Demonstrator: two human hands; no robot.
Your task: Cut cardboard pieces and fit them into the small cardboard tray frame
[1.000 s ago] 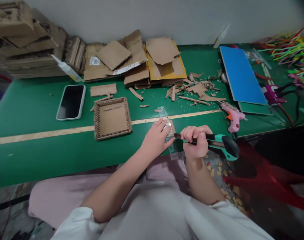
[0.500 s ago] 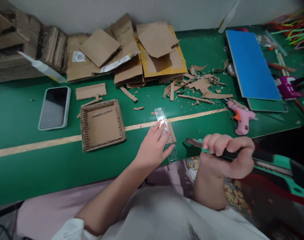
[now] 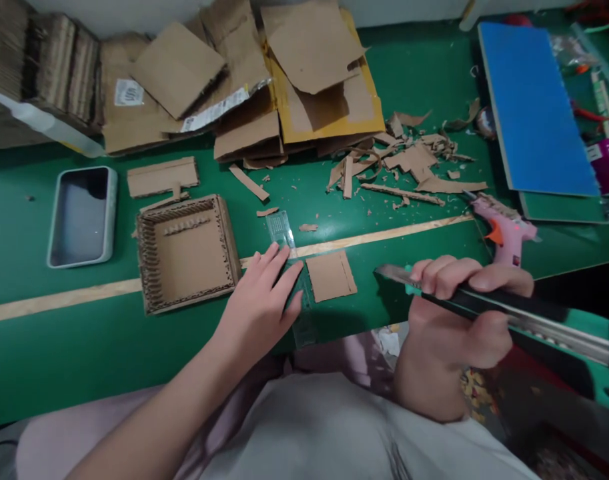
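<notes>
My left hand (image 3: 264, 293) lies with its fingers spread over a clear plastic ruler (image 3: 280, 228) on the green table. Just right of the ruler is a small cardboard piece (image 3: 330, 277) with a line near its right edge. My right hand (image 3: 459, 313) is wrapped round a black and green utility knife (image 3: 544, 323), raised over the table's front edge, its blade pointing left. An open cardboard tray (image 3: 197, 263) with corrugated walls sits left of my left hand.
A phone (image 3: 83, 217) lies at the left, near a cardboard strip (image 3: 161, 179). Cardboard sheets (image 3: 179, 70) and a white-tipped bottle (image 3: 49, 123) are behind. Scraps (image 3: 414, 160), a pink glue gun (image 3: 509, 233) and a blue board (image 3: 539, 113) are at the right.
My left hand and the ruler have moved left, off the small cardboard piece, which now shows fully. The knife stays in my right hand. The view has shifted slightly.
</notes>
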